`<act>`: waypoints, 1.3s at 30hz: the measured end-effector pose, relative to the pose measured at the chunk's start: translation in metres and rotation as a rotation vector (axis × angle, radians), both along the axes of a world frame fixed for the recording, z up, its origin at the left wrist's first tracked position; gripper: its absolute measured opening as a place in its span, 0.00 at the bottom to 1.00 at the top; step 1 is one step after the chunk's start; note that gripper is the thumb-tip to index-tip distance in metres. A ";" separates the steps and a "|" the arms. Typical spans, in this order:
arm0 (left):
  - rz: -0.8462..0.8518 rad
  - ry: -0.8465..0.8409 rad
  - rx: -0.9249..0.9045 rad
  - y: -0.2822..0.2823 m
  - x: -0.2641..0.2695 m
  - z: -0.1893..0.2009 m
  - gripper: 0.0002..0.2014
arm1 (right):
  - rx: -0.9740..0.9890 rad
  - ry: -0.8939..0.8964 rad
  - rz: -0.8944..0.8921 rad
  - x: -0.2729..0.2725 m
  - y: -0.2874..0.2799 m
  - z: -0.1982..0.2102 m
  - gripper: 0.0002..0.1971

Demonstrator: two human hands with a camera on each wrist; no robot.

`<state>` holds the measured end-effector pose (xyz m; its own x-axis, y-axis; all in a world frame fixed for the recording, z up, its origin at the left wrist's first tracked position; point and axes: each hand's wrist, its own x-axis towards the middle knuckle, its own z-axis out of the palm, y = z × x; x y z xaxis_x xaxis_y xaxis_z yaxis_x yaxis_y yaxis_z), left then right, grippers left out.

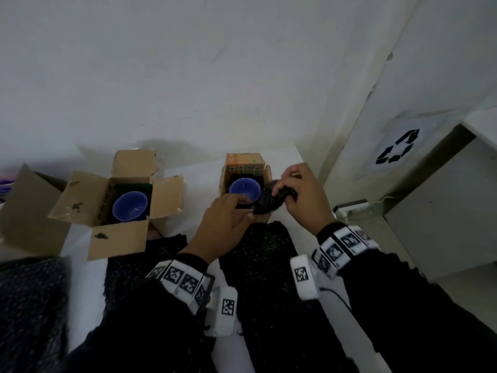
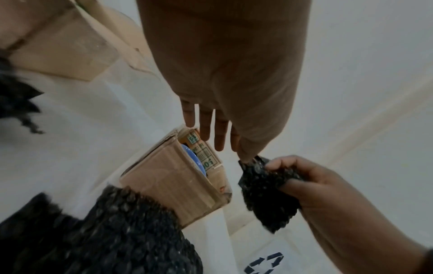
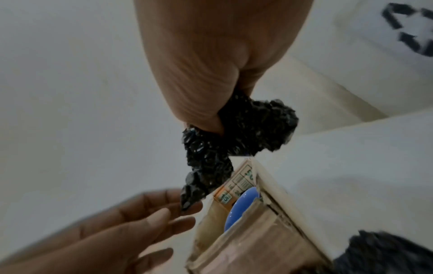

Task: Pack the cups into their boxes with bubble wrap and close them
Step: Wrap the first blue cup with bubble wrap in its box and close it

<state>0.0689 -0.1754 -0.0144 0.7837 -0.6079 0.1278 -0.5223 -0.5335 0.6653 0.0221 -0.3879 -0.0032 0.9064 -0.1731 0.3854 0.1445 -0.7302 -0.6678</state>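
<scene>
Two open cardboard boxes stand on the white table, each with a blue cup inside. The left box (image 1: pixel 80 200) holds one cup (image 1: pixel 130 207). The right box (image 1: pixel 246 164) holds the other cup (image 1: pixel 244 188). My right hand (image 1: pixel 293 187) grips a crumpled wad of black bubble wrap (image 1: pixel 270 201) just right of that box's opening. The wad (image 3: pixel 246 129) hangs down from that hand (image 3: pixel 211 74), and its lower end touches the fingertips of my left hand (image 3: pixel 150 220). My left hand (image 1: pixel 231 211) is at the box's near rim, fingers (image 2: pixel 208 128) straight, holding nothing.
Sheets of black bubble wrap (image 1: pixel 258 265) lie on the table (image 1: pixel 80 292) in front of the boxes, with another sheet (image 1: pixel 27 305) at the left. A further cardboard box (image 1: pixel 24 211) stands far left. A white bin with a recycling symbol (image 1: pixel 398 149) stands right, a wall behind.
</scene>
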 end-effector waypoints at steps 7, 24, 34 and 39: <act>-0.066 -0.021 0.170 -0.019 0.028 -0.011 0.20 | -0.809 0.148 0.149 0.062 0.015 -0.005 0.04; -0.222 -0.190 0.461 -0.012 0.038 -0.034 0.30 | -0.754 0.461 0.300 0.049 0.000 -0.010 0.13; -0.309 -0.235 0.601 -0.017 0.032 -0.029 0.37 | -0.243 0.409 0.213 0.063 -0.014 -0.005 0.15; -0.370 -0.202 0.665 -0.030 0.038 -0.017 0.34 | -0.715 0.517 0.187 0.071 -0.005 -0.011 0.14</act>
